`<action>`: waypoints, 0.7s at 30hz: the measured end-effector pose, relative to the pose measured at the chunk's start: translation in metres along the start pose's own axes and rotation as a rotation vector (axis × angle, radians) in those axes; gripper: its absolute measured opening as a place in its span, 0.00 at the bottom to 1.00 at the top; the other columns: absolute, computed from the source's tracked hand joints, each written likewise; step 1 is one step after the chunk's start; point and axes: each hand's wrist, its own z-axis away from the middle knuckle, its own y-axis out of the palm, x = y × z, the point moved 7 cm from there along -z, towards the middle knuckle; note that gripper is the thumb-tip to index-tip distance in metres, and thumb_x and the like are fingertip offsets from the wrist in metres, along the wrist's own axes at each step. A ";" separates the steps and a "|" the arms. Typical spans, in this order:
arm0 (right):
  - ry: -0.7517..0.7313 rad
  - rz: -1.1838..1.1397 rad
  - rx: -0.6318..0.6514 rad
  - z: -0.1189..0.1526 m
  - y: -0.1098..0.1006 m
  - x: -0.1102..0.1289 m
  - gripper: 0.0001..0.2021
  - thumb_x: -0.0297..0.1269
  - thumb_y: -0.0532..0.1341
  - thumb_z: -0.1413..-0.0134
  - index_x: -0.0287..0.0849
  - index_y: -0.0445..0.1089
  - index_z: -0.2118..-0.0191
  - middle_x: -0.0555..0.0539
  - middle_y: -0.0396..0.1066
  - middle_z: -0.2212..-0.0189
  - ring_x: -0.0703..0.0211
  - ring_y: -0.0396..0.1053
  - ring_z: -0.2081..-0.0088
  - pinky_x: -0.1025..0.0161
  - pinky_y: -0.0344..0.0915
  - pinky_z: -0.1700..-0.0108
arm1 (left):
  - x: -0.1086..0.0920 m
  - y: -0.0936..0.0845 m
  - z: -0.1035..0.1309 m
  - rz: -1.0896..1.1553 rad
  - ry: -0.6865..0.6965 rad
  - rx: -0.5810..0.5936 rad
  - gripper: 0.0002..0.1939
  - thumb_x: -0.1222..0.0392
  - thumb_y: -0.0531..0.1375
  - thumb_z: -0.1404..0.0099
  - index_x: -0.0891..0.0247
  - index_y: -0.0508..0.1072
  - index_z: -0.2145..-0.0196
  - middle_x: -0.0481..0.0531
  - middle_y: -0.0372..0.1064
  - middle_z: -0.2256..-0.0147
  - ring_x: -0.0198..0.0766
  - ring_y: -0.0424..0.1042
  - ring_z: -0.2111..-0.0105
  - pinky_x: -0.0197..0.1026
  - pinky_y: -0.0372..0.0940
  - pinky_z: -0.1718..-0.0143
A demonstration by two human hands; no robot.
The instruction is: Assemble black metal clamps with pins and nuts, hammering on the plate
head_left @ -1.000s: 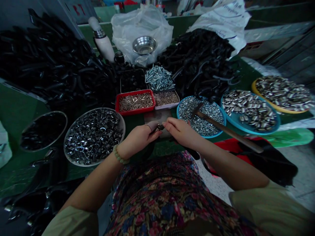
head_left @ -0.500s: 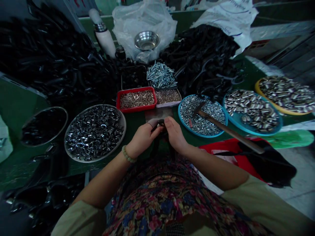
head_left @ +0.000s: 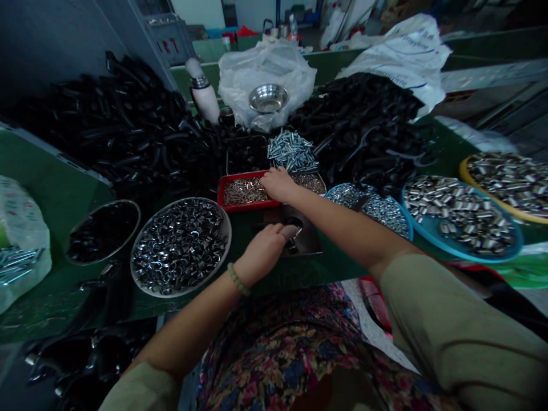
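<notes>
My left hand is closed on a small dark part with a shiny metal end, low over a flat metal plate. Most of that part is hidden by the fingers, and its kind cannot be made out. My right hand reaches into the right end of a red tray. Small metal pins fill this tray. The right fingers are bent down together among the pins; their tips are hidden, so what they pinch does not show.
Behind the red tray lie silver screws. A round tray of metal rings stands left, blue trays of small metal parts right. Black curved parts are heaped behind. A white flask and a steel bowl stand farther back.
My right hand has left the dark part and moved forward into the red tray. My left hand keeps the part, now over the metal plate. The view has tilted up.
</notes>
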 end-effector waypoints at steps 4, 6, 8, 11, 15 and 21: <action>0.004 -0.005 -0.025 0.004 -0.002 -0.004 0.13 0.30 0.52 0.40 0.33 0.70 0.55 0.35 0.73 0.56 0.45 0.63 0.52 0.53 0.52 0.55 | 0.093 -0.048 -0.042 -0.061 -0.282 -0.189 0.16 0.67 0.51 0.34 0.64 0.70 0.51 0.58 0.72 0.58 0.44 0.69 0.57 0.43 0.62 0.52; 0.022 -0.004 -0.046 0.006 -0.004 -0.006 0.12 0.31 0.52 0.40 0.33 0.70 0.55 0.36 0.73 0.57 0.46 0.63 0.53 0.53 0.53 0.55 | 0.123 -0.053 -0.063 -0.143 -0.320 -0.140 0.15 0.66 0.52 0.35 0.65 0.71 0.52 0.60 0.73 0.58 0.45 0.70 0.56 0.43 0.62 0.53; 0.019 -0.004 -0.082 0.007 -0.007 -0.006 0.12 0.31 0.51 0.39 0.34 0.69 0.55 0.36 0.73 0.57 0.46 0.64 0.53 0.53 0.53 0.55 | 0.135 -0.049 -0.075 -0.211 -0.326 -0.079 0.16 0.66 0.51 0.35 0.64 0.72 0.53 0.59 0.74 0.59 0.46 0.71 0.57 0.43 0.62 0.54; -0.025 -0.009 -0.116 0.007 -0.008 -0.003 0.13 0.30 0.50 0.38 0.36 0.69 0.55 0.38 0.72 0.56 0.46 0.63 0.52 0.52 0.54 0.55 | 0.134 -0.043 -0.078 -0.214 -0.337 -0.093 0.16 0.65 0.50 0.34 0.63 0.72 0.53 0.58 0.74 0.62 0.45 0.71 0.59 0.42 0.63 0.56; -0.022 -0.002 -0.061 0.004 0.000 -0.003 0.12 0.29 0.52 0.40 0.35 0.69 0.54 0.37 0.69 0.51 0.45 0.61 0.50 0.52 0.55 0.54 | 0.133 -0.051 -0.072 -0.023 -0.337 -0.259 0.15 0.69 0.51 0.35 0.67 0.72 0.53 0.59 0.71 0.59 0.42 0.69 0.60 0.42 0.63 0.55; 0.033 -0.094 -0.103 0.004 -0.007 -0.011 0.11 0.34 0.56 0.39 0.34 0.67 0.54 0.36 0.71 0.54 0.46 0.63 0.51 0.53 0.55 0.53 | 0.106 -0.051 -0.044 0.182 -0.330 -0.367 0.12 0.66 0.53 0.35 0.66 0.71 0.55 0.54 0.72 0.58 0.37 0.70 0.57 0.41 0.64 0.51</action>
